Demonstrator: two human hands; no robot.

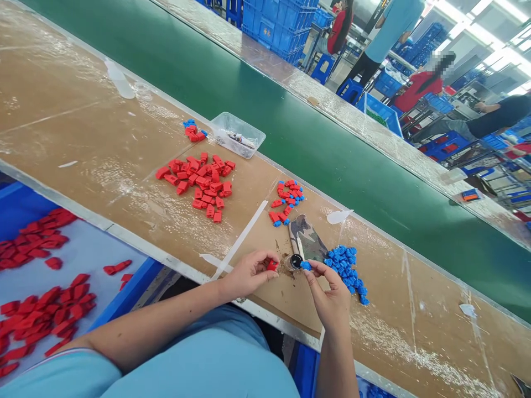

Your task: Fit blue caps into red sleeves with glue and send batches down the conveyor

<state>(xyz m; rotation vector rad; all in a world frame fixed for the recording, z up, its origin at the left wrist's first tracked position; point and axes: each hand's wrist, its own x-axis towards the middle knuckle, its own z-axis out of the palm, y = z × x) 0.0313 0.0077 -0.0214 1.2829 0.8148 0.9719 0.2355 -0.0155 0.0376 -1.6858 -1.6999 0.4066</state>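
My left hand (pixel 251 272) pinches a small red plastic part (pixel 272 265) between thumb and fingertips, over the brown work surface. My right hand (pixel 331 290) holds a small blue plastic part (pixel 306 265) at its fingertips. Between the two hands stands a small clear jar (pixel 293 262) with dark contents, and the blue part is right beside its rim. Behind the jar lies a folded camouflage cloth (pixel 309 239). A heap of blue parts (pixel 343 266) is just past my right hand. Farther back sits a group of joined red and blue pieces (pixel 289 194).
Loose red parts (pixel 203 181) are piled left of centre, near a clear plastic tray (pixel 238 135). A green conveyor belt (pixel 265 108) runs along the far side. At lower left, a blue bin (pixel 124 298) holds more red parts. Several people sit or stand beyond the belt.
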